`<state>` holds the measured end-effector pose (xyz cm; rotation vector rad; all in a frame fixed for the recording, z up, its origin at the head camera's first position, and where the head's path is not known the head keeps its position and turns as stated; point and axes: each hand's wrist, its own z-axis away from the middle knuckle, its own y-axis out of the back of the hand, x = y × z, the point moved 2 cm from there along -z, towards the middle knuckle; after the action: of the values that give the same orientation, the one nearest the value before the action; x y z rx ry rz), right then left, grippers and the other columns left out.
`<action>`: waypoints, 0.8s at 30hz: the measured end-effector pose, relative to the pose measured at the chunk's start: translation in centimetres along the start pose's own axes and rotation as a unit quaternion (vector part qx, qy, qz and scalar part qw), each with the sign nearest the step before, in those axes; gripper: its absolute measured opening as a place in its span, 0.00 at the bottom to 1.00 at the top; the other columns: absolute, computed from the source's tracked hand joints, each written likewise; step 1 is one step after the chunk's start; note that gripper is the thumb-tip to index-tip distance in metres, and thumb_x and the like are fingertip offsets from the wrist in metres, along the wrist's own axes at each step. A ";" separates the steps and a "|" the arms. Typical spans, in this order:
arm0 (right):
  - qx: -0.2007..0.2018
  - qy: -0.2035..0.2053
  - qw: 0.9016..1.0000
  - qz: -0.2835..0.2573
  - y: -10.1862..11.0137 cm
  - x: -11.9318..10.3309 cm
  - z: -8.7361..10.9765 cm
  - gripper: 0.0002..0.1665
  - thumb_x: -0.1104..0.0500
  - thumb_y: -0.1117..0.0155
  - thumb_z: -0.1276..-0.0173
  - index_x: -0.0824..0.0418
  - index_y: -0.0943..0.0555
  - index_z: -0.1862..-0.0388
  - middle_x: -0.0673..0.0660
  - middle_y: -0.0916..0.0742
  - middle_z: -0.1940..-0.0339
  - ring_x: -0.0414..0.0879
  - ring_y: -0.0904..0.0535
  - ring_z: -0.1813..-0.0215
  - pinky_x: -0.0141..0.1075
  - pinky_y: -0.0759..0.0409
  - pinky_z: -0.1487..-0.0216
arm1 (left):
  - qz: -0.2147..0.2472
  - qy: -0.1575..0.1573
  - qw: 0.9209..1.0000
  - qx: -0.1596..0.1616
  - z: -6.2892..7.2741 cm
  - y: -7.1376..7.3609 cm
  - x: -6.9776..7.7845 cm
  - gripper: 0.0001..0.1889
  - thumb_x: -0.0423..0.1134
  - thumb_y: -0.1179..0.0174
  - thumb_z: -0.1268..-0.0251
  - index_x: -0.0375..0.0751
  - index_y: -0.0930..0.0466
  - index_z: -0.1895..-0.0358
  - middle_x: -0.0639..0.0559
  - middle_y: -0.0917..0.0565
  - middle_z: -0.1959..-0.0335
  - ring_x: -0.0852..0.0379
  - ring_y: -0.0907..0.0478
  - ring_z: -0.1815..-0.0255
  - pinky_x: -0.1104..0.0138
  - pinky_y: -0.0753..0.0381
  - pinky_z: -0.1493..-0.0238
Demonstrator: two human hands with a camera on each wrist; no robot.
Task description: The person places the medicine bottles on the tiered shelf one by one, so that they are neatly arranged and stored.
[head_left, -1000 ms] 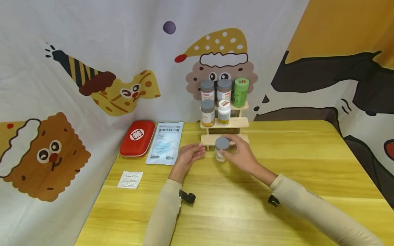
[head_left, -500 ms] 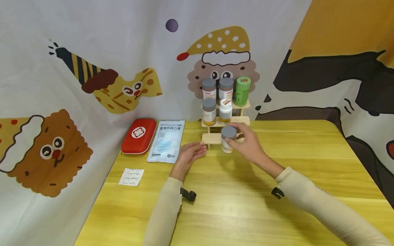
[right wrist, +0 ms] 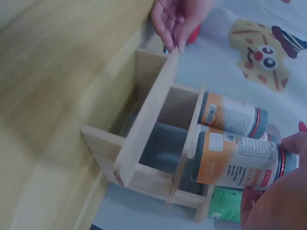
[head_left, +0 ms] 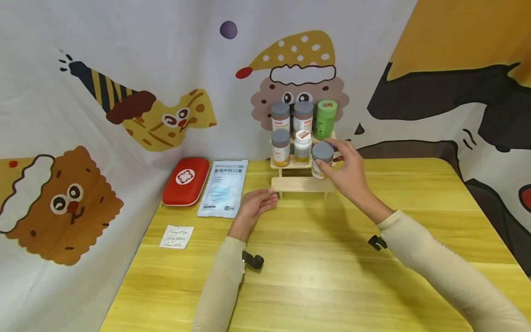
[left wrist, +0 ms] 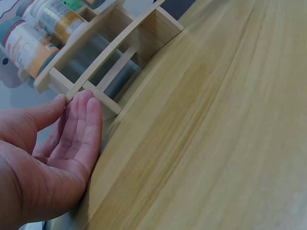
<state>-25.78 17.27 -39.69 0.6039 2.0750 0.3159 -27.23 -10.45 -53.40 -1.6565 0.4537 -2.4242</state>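
Note:
My right hand (head_left: pixel 350 173) grips a pill bottle (head_left: pixel 322 154) with a grey cap, thumb on one side and fingers on the other. That bottle is at the right end of the middle step of a three-step wooden stand (head_left: pixel 300 184); in the right wrist view the base of the pill bottle (right wrist: pixel 235 160) is close to the step. With thumb and fingertips my left hand (head_left: pixel 253 207) pinches the left end of the lowest step, also seen in the left wrist view. A white bottle (head_left: pixel 303 148) and another grey-capped bottle (head_left: pixel 280 150) stand on the middle step.
On the top step are two more grey-capped bottles (head_left: pixel 303 117) and a green bottle (head_left: pixel 325 121). Left of the stand lie a red first-aid case (head_left: pixel 186 182), a face mask packet (head_left: pixel 224 189) and a small white packet (head_left: pixel 176 237). A printed cloth hangs behind.
My right hand has carried the grey-capped bottle up and right, from in front of the lowest step to the middle step's right end. My left hand stays at the stand.

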 end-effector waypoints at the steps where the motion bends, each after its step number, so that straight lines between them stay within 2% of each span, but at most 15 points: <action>1: 0.008 -0.001 1.000 0.002 0.1 0.0 -0.2 0.33 0.61 0.22 0.33 0.61 0.20 0.29 0.64 0.16 0.41 0.53 0.19 0.43 0.37 0.17 0.52 | 0.000 -0.001 1.000 0.001 0.0 0.1 0.0 0.17 0.34 0.38 0.22 0.25 0.20 0.38 0.46 0.08 0.60 0.56 0.08 0.60 0.64 0.05 0.49; 5: 0.025 -0.011 1.000 0.011 0.1 0.2 -1.0 0.35 0.60 0.23 0.32 0.62 0.23 0.27 0.65 0.16 0.41 0.56 0.19 0.41 0.26 0.20 0.52 | 0.001 -0.003 1.000 0.005 0.0 0.4 -0.1 0.18 0.34 0.37 0.22 0.25 0.20 0.38 0.46 0.08 0.60 0.56 0.08 0.60 0.64 0.05 0.51; 9: 0.031 -0.028 0.999 0.021 0.1 0.3 -1.5 0.37 0.58 0.23 0.31 0.62 0.25 0.26 0.64 0.17 0.38 0.55 0.19 0.39 0.21 0.25 0.53 | 0.005 -0.003 1.000 0.006 0.0 0.4 -0.2 0.17 0.34 0.37 0.22 0.25 0.19 0.39 0.47 0.08 0.61 0.56 0.08 0.61 0.65 0.05 0.52; 12: 0.036 -0.041 0.998 0.021 0.0 0.5 -1.8 0.37 0.58 0.23 0.30 0.63 0.25 0.26 0.64 0.17 0.36 0.55 0.20 0.38 0.25 0.24 0.51 | 0.007 -0.001 1.000 0.007 -0.1 0.4 -0.2 0.16 0.34 0.36 0.22 0.26 0.19 0.40 0.47 0.08 0.62 0.56 0.08 0.62 0.65 0.05 0.52; 16: 0.042 -0.052 0.998 0.015 -0.2 0.9 -2.2 0.36 0.57 0.24 0.30 0.64 0.26 0.26 0.65 0.18 0.35 0.56 0.20 0.38 0.40 0.17 0.46 | 0.005 0.001 1.000 0.008 -0.1 0.4 -0.3 0.16 0.35 0.36 0.22 0.27 0.18 0.40 0.47 0.08 0.62 0.56 0.08 0.62 0.65 0.05 0.52; 19: 0.046 -0.059 0.997 0.009 -0.3 1.2 -2.5 0.36 0.58 0.23 0.30 0.65 0.26 0.27 0.65 0.18 0.36 0.56 0.20 0.38 0.49 0.15 0.45 | 0.003 0.003 1.000 0.008 -0.1 0.3 -0.3 0.16 0.35 0.36 0.22 0.27 0.18 0.40 0.47 0.08 0.62 0.56 0.08 0.62 0.64 0.05 0.52; 24: 0.059 -0.062 0.996 0.014 -0.4 1.5 -3.0 0.36 0.57 0.22 0.32 0.65 0.25 0.30 0.63 0.16 0.38 0.55 0.19 0.39 0.44 0.16 0.48 | 0.002 0.004 1.000 0.003 -0.2 0.1 -0.1 0.15 0.34 0.36 0.22 0.26 0.18 0.41 0.47 0.08 0.62 0.56 0.08 0.61 0.64 0.05 0.50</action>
<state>-29.08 17.80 -39.33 0.7059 1.9762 0.1683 -27.37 -10.48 -53.59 -1.6415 0.4489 -2.4286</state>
